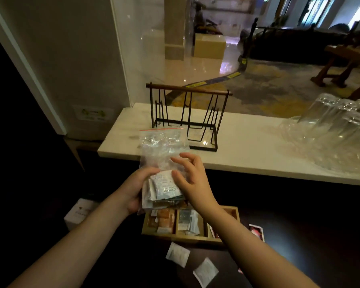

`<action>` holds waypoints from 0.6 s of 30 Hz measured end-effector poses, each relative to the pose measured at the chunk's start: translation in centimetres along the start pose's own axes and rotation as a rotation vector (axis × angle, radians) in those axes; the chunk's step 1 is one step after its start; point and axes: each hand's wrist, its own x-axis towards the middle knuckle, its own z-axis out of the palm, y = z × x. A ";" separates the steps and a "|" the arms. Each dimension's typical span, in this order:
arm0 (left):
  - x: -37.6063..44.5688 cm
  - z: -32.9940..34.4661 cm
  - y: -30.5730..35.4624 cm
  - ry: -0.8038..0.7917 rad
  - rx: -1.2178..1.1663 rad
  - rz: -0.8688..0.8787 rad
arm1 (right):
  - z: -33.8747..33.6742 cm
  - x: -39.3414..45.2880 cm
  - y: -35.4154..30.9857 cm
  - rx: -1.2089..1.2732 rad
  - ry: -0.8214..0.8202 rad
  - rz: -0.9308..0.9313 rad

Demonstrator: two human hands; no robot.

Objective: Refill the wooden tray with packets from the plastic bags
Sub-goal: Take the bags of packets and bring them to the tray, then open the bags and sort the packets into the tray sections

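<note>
clear bag (162, 146): upright, packets inside | wooden tray (187, 238): below, partly filled

Black wire rack (187, 119) with wooden top bar stands on white marble counter (247, 150). Clear upturned glasses (341, 119) on crinkled plastic wrap at counter's right end. White box (79, 213) lower left on dark surface. Beyond counter: glossy floor, wooden furniture.

The zip bag (163, 146) is clear crinkled glossy plastic, the packets (164, 185) inside matt white paper, the compartment tray (181, 236) smooth light wood, the rack (187, 117) thin dark metal wire, and the counter (247, 146) polished pale stone.
</note>
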 end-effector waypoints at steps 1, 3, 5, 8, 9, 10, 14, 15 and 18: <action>-0.1 -0.4 -0.5 0.026 0.000 0.029 | 0.5 -0.3 0.4 -0.023 0.005 -0.004; -0.1 -1.4 -1.8 0.112 0.008 0.082 | 1.5 -1.2 1.3 -0.058 -0.004 0.009; -0.3 -2.4 -3.2 0.180 0.020 0.110 | 2.5 -2.1 2.1 -0.061 -0.026 0.048; -0.6 -3.8 -5.6 0.243 0.023 0.095 | 3.7 -3.3 3.3 -0.032 -0.057 0.123; -0.8 -4.1 -6.2 0.255 0.030 0.088 | 4.0 -3.7 3.5 -0.020 -0.062 0.145; -0.9 -4.5 -6.9 0.270 0.038 0.076 | 4.3 -4.2 3.8 -0.013 -0.066 0.165; -1.4 -6.3 -9.7 0.293 0.042 0.009 | 5.9 -5.6 5.5 -0.020 -0.077 0.194; -1.5 -6.6 -10.4 0.300 0.029 -0.004 | 6.3 -6.0 5.9 -0.027 -0.082 0.203; -1.9 -7.5 -12.2 0.319 -0.001 -0.055 | 7.5 -7.1 7.2 -0.050 -0.098 0.229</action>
